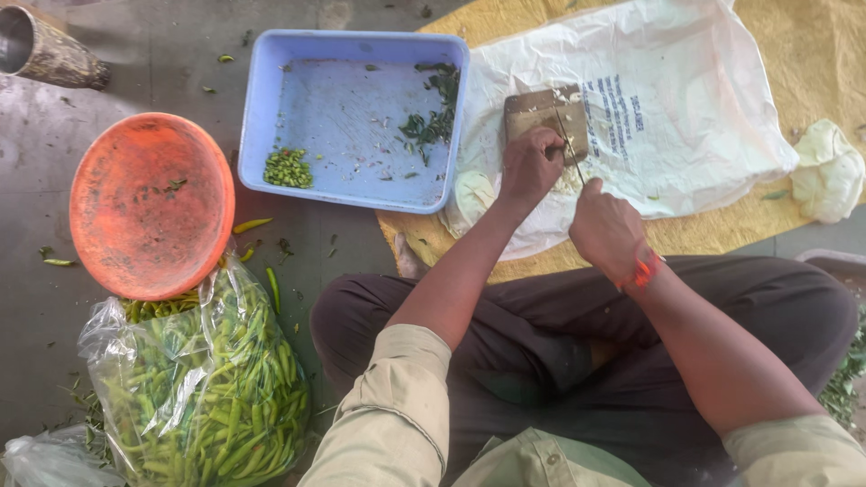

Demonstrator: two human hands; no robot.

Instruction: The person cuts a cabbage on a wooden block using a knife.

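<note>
The left hand (530,167) is covering whatever lies on the wooden board (544,117). Left of the orange bowl (152,206), a metal cup (41,50) is running off the picture's edge.

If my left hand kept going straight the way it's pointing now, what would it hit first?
Probably the small wooden chopping board that the left hand already rests on, then the white plastic sack beneath it. Depth is hard to judge from above.

One head-worn camera looks almost straight down from close above the seated person's lap, facing the floor (162,54) ahead.
</note>
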